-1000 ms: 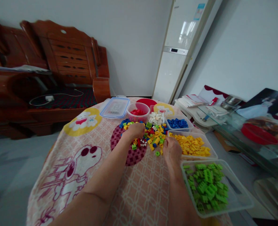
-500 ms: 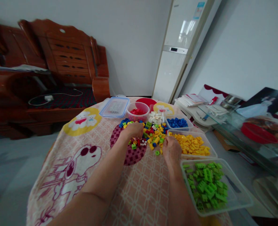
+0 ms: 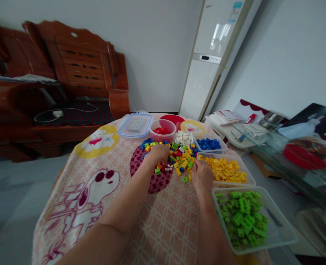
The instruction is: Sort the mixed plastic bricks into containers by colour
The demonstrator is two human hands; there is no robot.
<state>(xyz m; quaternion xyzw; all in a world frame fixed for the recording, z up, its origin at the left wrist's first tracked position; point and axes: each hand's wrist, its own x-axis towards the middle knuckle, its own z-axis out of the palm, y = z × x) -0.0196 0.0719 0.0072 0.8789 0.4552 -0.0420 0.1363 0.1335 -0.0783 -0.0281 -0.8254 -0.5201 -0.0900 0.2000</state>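
Note:
A mixed pile of toy building bricks [image 3: 182, 162] in yellow, green, red, white and blue lies on the tablecloth. My left hand [image 3: 159, 152] reaches into its left part with fingers curled down; whatever is between them is hidden. On the pile's right side, my right hand [image 3: 203, 175] is closed with thumb and fingertips together, beside the tub of yellow bricks [image 3: 226, 170]. What it pinches, if anything, is too small to make out. A green ring-shaped piece [image 3: 185, 179] lies between the hands, close to the pile's near edge.
Around the pile stand a round tub of red bricks [image 3: 163, 131], white bricks [image 3: 183, 137], a tub of blue bricks [image 3: 208, 144] and a tub of green bricks [image 3: 245, 217]. A blue-rimmed lid [image 3: 135, 124] lies at the back left. A glass shelf [image 3: 278, 158] is at right.
My left hand has shifted very slightly within the pile. The right hand stays in nearly the same place, and the tubs have not moved.

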